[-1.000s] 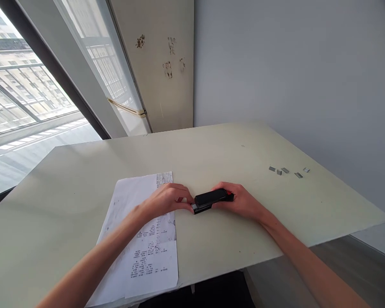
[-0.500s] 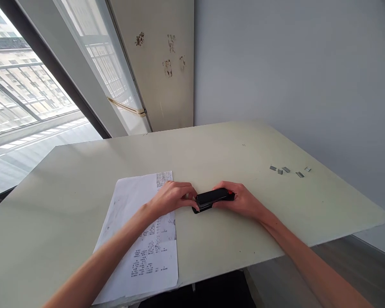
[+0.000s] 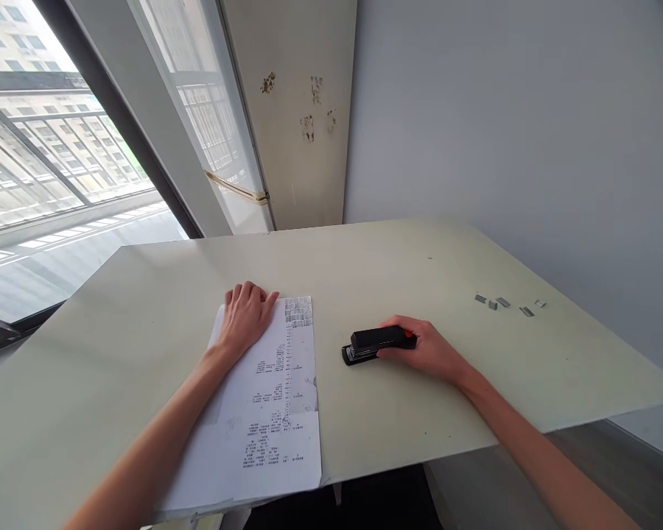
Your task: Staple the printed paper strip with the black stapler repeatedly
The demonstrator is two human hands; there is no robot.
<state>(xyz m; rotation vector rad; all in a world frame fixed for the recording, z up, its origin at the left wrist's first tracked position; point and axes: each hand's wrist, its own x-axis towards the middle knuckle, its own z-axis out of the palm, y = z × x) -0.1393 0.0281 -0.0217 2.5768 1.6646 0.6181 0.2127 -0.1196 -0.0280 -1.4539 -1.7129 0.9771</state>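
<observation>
A black stapler point(image 3: 379, 338) with a red mark near its rear lies on its base on the table, its front end pointing left. My right hand point(image 3: 420, 344) is closed round the stapler's rear half, thumb on the near side and fingers on the far side. My left hand point(image 3: 246, 316) rests on the far left part of the printed paper point(image 3: 292, 456), fingers stretched over its far edge and thumb out to the right. The fingertips bend down out of sight. Columns of small print run along the sheet's right side.
Several short grey strips of staples point(image 3: 502, 302) lie scattered at the right of the pale table point(image 3: 365, 272). A worn fridge point(image 3: 303, 177) stands behind the table's far edge, with a grey wall point(image 3: 502, 132) to the right. The near table edge runs below the paper.
My left hand has let go of the stapler's front end and moved left onto the paper's far edge. My right hand still holds the stapler. The view has shifted slightly.
</observation>
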